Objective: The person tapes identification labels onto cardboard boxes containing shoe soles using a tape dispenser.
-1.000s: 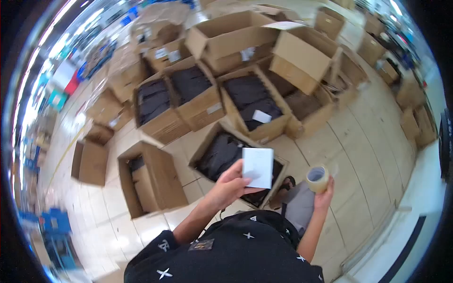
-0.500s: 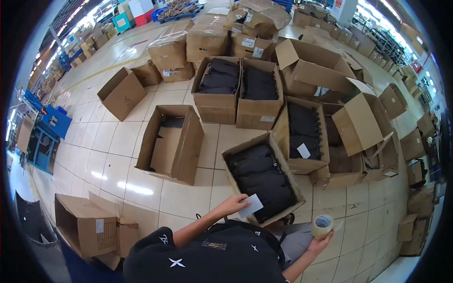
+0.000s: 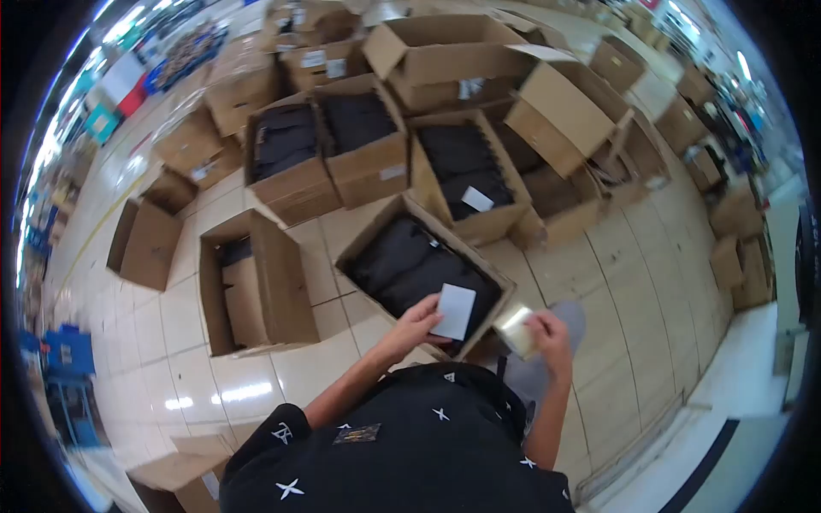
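Note:
My left hand [image 3: 414, 327] pinches a white paper card [image 3: 454, 312] by its near left edge. The card hovers over an open cardboard box [image 3: 359, 248] packed with dark folded fabric-like items [image 3: 398, 265]. At that box's right corner, my right hand [image 3: 548, 335] grips a roll of packing tape [image 3: 517, 332], slightly blurred by motion. Just beyond stands another open box [image 3: 434, 184] of the same dark items, with a white card [image 3: 477, 199] lying on top of them.
Two filled boxes [image 3: 299, 195] stand side by side farther back. To the left is a mostly bare open box [image 3: 286, 282]. Several more cartons [image 3: 564, 111] crowd the back right. Tiled floor [image 3: 616, 316] shows on the right, with a light-coloured surface [image 3: 735, 427] at the lower right.
The view has turned to the right. My right hand has come up and inward with the tape roll, closer to the box. My left hand still holds the card, now more upright.

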The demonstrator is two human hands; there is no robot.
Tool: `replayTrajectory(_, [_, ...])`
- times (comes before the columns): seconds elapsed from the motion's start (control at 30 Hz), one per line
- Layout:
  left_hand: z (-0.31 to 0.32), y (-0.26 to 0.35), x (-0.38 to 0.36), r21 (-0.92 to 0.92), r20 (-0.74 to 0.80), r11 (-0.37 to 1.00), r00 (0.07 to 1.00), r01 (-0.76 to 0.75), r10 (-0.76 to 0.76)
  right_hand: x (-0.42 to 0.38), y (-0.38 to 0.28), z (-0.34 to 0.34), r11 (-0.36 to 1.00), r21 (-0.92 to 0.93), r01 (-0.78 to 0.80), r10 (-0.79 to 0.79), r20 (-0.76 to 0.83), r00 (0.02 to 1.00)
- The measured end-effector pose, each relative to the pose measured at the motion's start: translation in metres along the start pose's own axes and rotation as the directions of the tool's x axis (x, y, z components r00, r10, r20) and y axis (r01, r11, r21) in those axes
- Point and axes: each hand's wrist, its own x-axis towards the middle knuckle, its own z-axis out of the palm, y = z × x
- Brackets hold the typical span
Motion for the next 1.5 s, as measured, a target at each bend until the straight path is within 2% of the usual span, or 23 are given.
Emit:
replayTrajectory(0.07, [0.011,0.017,-0.004,0.051,-0.015,0.995,0.997,-0.081,0.082,0.005,-0.042,0.013,0.999,-0.044,0.014,-0.005,0.21,0.978])
replayTrajectory(0.13, [0.012,0.016,-0.002,0.097,0.023,0.99,0.994,-0.106,0.105,0.01,-0.066,0.023,0.989,-0.083,0.127,-0.089,0.363,0.928])
replayTrajectory(0.23, [0.014,0.021,-0.005,0.196,0.11,0.963,0.98,-0.183,0.164,0.019,-0.086,0.033,0.97,-0.115,0.215,-0.126,0.516,0.847])
replayTrajectory(0.3, [0.01,0.016,-0.004,0.259,0.153,0.93,0.962,-0.262,0.228,0.022,-0.085,0.037,0.959,-0.121,0.255,-0.157,0.522,0.838])
replayTrajectory(0.4, [0.017,0.018,-0.008,0.207,0.036,0.934,0.956,-0.291,0.29,0.024,-0.094,0.035,0.959,-0.156,0.238,-0.125,0.522,0.843])
replayTrajectory(0.5, [-0.002,0.014,-0.007,0.43,0.052,0.89,0.989,-0.15,0.141,0.024,-0.093,0.03,0.959,-0.187,0.211,-0.096,0.486,0.869])
replayTrajectory(0.6, [0.006,0.023,-0.008,0.12,0.055,0.992,0.998,-0.038,0.032,0.023,-0.091,0.027,0.965,-0.178,0.191,-0.09,0.459,0.884])
replayTrajectory(0.7, [0.013,0.028,-0.013,0.307,0.079,0.938,0.987,-0.161,0.143,0.024,-0.089,0.024,0.961,-0.204,0.184,-0.073,0.456,0.887])
replayTrajectory(0.73, [0.02,0.034,-0.014,0.382,0.063,0.917,0.993,-0.112,0.095,0.024,-0.086,0.025,0.961,-0.211,0.177,-0.062,0.459,0.886])
replayTrajectory(0.83, [0.024,0.039,-0.006,0.671,0.054,0.72,0.98,-0.178,0.193,0.026,-0.076,0.026,0.955,-0.219,0.199,-0.09,0.425,0.901])
replayTrajectory(0.9, [0.027,0.042,-0.001,0.654,-0.007,0.742,0.979,-0.148,0.202,0.028,-0.067,0.029,0.929,-0.293,0.227,-0.092,0.411,0.907])
replayTrajectory(0.97, [0.027,0.045,0.006,0.743,0.185,0.555,0.912,-0.374,0.367,0.027,-0.065,0.036,0.831,-0.527,0.177,0.05,0.389,0.92])
replayTrajectory(1.0, [0.025,0.05,0.009,0.772,0.207,0.539,0.934,-0.338,0.29,0.024,-0.069,0.038,0.761,-0.622,0.185,0.076,0.369,0.926])
replayTrajectory(1.03, [0.023,0.054,0.01,0.8,0.218,0.52,0.953,-0.299,0.212,0.021,-0.073,0.037,0.751,-0.633,0.185,0.078,0.363,0.928])
replayTrajectory(1.13, [0.017,0.062,0.016,0.758,0.286,0.539,0.93,-0.367,0.232,0.016,-0.091,0.03,0.69,-0.689,0.223,0.075,0.374,0.925])
replayTrajectory(1.23, [0.035,0.086,0.011,0.774,0.343,0.444,0.889,-0.451,0.304,0.014,-0.111,0.024,0.597,-0.762,0.252,0.041,0.342,0.939])
replayTrajectory(1.33, [0.046,0.103,0.014,0.779,0.387,0.4,0.872,-0.483,0.3,0.016,-0.111,0.018,0.55,-0.8,0.241,0.07,0.332,0.941])
replayTrajectory(1.43, [0.055,0.118,0.008,0.75,0.418,0.42,0.858,-0.512,0.299,0.013,-0.143,0.006,0.524,-0.843,0.12,0.139,0.224,0.965])
replayTrajectory(1.5, [0.06,0.124,0.003,0.767,0.423,0.378,0.851,-0.519,0.311,0.015,-0.141,0.001,0.528,-0.831,0.175,0.071,0.249,0.966])
